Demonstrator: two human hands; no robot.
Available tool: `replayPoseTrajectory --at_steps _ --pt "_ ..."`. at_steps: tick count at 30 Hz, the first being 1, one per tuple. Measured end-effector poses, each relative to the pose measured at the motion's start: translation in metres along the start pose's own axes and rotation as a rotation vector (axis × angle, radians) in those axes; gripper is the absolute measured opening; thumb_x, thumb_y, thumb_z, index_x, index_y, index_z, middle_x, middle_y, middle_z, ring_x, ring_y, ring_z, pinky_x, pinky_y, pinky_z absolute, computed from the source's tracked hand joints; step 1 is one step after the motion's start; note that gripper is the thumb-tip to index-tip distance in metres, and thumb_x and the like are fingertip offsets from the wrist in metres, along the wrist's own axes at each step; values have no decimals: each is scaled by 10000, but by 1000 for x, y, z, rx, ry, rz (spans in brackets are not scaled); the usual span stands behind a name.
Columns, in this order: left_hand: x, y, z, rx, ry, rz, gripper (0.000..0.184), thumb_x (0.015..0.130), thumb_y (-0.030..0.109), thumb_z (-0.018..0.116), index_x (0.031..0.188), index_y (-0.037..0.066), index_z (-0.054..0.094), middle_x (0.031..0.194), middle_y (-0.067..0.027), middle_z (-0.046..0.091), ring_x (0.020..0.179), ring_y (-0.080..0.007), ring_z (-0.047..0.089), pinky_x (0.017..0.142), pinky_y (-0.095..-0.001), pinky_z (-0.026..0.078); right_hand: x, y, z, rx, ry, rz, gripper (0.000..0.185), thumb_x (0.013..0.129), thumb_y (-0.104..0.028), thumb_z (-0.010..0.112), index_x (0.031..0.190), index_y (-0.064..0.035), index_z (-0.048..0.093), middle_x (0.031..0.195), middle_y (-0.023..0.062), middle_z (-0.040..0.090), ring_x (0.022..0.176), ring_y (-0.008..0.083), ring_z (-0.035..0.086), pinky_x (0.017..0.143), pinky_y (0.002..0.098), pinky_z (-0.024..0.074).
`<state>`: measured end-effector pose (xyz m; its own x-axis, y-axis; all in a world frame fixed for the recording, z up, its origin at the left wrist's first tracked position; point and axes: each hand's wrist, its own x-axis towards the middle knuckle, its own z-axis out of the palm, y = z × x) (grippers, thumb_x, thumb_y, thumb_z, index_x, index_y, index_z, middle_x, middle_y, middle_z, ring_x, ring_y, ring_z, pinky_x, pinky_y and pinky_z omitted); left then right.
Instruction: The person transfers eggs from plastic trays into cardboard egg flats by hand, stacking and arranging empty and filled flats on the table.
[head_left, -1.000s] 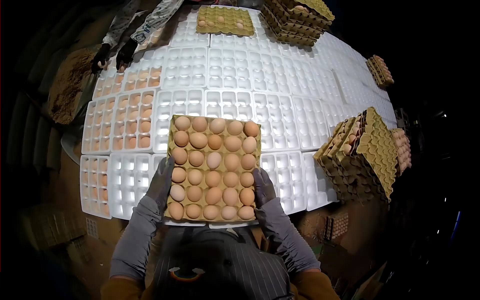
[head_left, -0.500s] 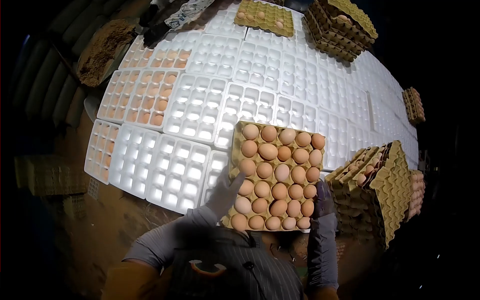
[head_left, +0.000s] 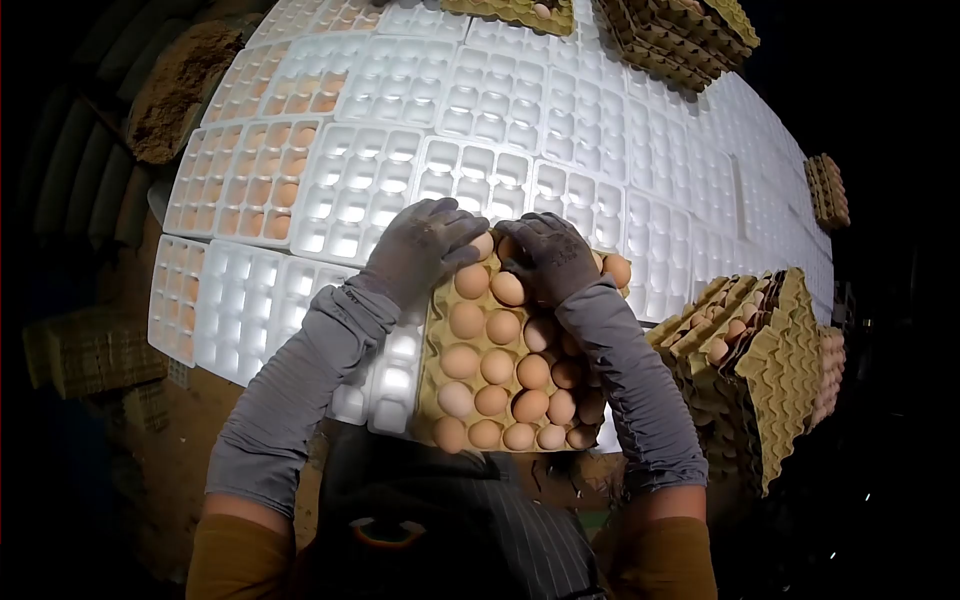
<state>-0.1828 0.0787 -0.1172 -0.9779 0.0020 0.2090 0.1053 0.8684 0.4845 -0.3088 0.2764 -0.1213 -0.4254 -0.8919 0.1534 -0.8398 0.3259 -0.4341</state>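
Note:
A yellowish egg tray [head_left: 436, 372] full of brown eggs lies close to my body, over white foam trays. My left hand [head_left: 424, 247], in a grey glove, has its fingers curled round an egg [head_left: 483, 244] at the tray's far left corner. Beside it, my gloved right hand [head_left: 548, 254] reaches over the far row, fingers bent down around eggs; what they grip is mostly hidden. My right forearm covers part of the tray's right side.
White foam trays [head_left: 373, 180] spread ahead, with eggs in several at the left. Stacked egg trays [head_left: 735, 350] stand at the right, another stack [head_left: 670, 40] at the top. A partly filled tray [head_left: 515, 12] is at the top edge. A brown heap [head_left: 178, 95] lies at upper left.
Both hands have left the tray's sides and moved to its far row of eggs. The tray sits slightly further left in view. The other person's arms have gone out of view.

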Motion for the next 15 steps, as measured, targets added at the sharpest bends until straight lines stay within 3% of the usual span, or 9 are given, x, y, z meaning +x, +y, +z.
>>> replayPoseTrajectory --at_steps 2,4,5,7,9,11,12,13,15 --pt "2 -7 7 -36 -33 -14 395 897 313 666 1256 150 642 1202 -84 659 1172 -316 573 1021 -446 454 1 -2 -4 -6 -74 33 405 826 -248 715 1206 -121 650 1064 96 684 996 266 632 930 397 490" --pt "2 -10 11 -57 -39 90 425 899 309 675 1294 165 612 1247 -77 635 1170 -307 572 1017 -441 457 -5 -10 -17 558 11 476 380 878 -234 670 1232 -97 638 1077 85 689 945 214 663 849 365 535" --pt "2 -11 12 -64 -37 86 425 899 309 675 1294 165 612 1247 -77 635 1170 -307 572 1017 -441 457 -5 -5 -20 863 180 519 332 908 -192 647 1214 -63 638 1053 78 685 905 183 668 784 332 555" --pt "3 -12 12 -51 -67 94 460 890 309 687 1319 169 595 1250 -82 631 1166 -313 571 1028 -440 453 -3 -14 -50 1578 279 783 317 900 -233 674 1152 -42 657 1009 83 678 933 197 665 801 320 552" --pt "4 -10 5 -50 -75 131 450 907 269 682 1329 150 582 1235 -85 633 1144 -270 595 1013 -402 474 1 -16 -53 1623 276 775 369 905 -308 672 1157 -40 642 1007 81 677 921 190 663 785 309 546" --pt "2 -2 -6 -698 -1 -268 413 931 190 650 1325 97 571 1207 -80 636 1112 -207 611 977 -346 500 9 -14 -55 786 -352 651 414 919 -323 655 1192 -13 631 1069 103 673 963 233 668 821 376 548" --pt "2 2 -13 -1067 116 -418 325 959 168 586 1260 43 582 1140 -93 626 1054 -162 625 914 -312 533 11 -32 -51 255 -431 418 445 890 -401 674 1158 -46 655 1090 122 656 958 262 672 818 402 540" --pt "-1 4 -23 -1515 156 -704 285 977 222 562 1182 25 588 1079 -106 615 979 -164 640 857 -314 555 12 -48 -46 -156 -558 299 457 845 -421 715 1138 -73 672 1110 134 633 965 308 664 836 408 528" --pt "-6 0 -28 -1508 -40 -789 279 984 276 552 1121 35 586 1024 -103 602 897 -155 641 787 -309 566 6 -57 -27 -334 -603 188 463 826 -429 727 1131 -84 680 1160 125 611 1005 330 651 865 401 519"
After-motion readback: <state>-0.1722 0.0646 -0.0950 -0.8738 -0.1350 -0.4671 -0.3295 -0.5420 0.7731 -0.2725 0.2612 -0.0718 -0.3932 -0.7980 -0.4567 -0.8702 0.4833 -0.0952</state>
